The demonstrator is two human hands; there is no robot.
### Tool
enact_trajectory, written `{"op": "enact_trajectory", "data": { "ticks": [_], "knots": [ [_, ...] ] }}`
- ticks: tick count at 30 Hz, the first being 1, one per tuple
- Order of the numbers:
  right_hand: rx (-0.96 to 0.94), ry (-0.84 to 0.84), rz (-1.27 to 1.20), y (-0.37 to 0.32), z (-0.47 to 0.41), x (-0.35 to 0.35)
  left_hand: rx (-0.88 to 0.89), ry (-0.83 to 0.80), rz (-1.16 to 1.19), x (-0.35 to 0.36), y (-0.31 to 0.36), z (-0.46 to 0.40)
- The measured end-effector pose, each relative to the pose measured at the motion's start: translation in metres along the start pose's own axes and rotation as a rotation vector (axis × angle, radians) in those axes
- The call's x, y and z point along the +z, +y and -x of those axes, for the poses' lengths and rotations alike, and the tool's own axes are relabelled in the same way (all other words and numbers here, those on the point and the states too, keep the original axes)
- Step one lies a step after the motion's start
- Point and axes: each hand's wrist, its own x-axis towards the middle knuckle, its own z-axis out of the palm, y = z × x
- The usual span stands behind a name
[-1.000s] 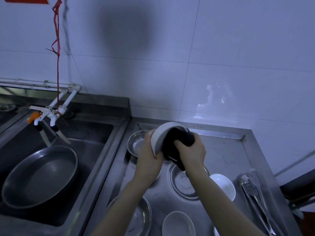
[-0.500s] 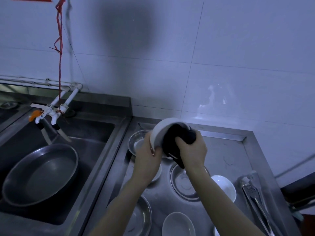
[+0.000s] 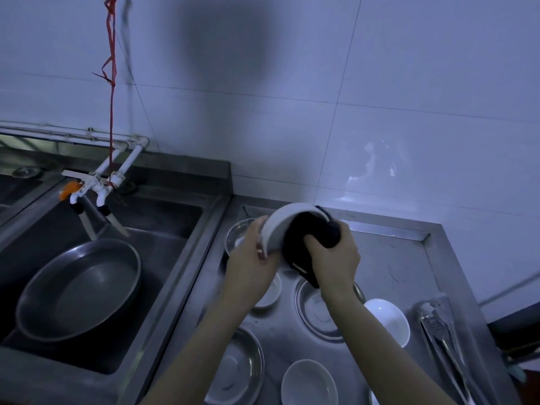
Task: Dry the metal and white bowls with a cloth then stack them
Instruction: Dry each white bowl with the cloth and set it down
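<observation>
Nearest you on the steel counter [image 3: 409, 258]: one white bowl [image 3: 309, 385], one metal bowl [image 3: 238, 372]. Further back: a second metal bowl [image 3: 318, 312], a second white bowl [image 3: 390, 320], tongs [image 3: 441, 337] at right. Above these, your left hand [image 3: 251, 264] grips the rim of a tilted white bowl [image 3: 282, 226]; your right hand [image 3: 333, 258] clutches a dark cloth [image 3: 304, 244] pressed inside it. Beyond: a small metal dish [image 3: 236, 236].

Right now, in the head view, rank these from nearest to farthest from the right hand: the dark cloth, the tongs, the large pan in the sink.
1. Dark cloth: held in the right hand, pressed into the white bowl.
2. Tongs: lower right on the counter.
3. Large pan: far left, in the sink.
</observation>
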Motion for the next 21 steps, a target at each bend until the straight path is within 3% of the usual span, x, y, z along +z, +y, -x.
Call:
{"op": "enact_trajectory", "data": {
  "ticks": [3,5,8,10,12,14,16,21],
  "knots": [
    [0.005,-0.056,0.059,0.008,0.003,-0.001,-0.082,-0.041,0.177,0.008,-0.001,0.009],
    [-0.184,-0.033,0.249,0.007,0.006,-0.003,-0.063,-0.107,-0.056,0.003,0.0,0.004],
    [-0.679,-0.046,0.594,0.013,0.005,-0.002,0.057,-0.201,-0.418,-0.002,0.005,-0.006],
    [-0.789,-0.042,0.636,0.013,0.004,-0.001,0.092,-0.198,-0.555,-0.004,0.01,-0.012],
    [-0.774,-0.004,0.601,0.009,0.001,0.0,0.114,-0.17,-0.567,-0.008,0.012,-0.012],
    [-0.684,0.027,0.528,0.01,-0.003,0.0,0.113,-0.072,-0.456,-0.014,0.011,-0.008],
    [-0.573,0.055,0.441,0.013,-0.006,-0.001,-0.027,0.001,-0.333,-0.019,0.012,0.002],
    [-0.593,0.067,0.417,0.022,0.003,-0.002,-0.651,-0.266,0.679,-0.001,0.014,0.009]
  ]
}}
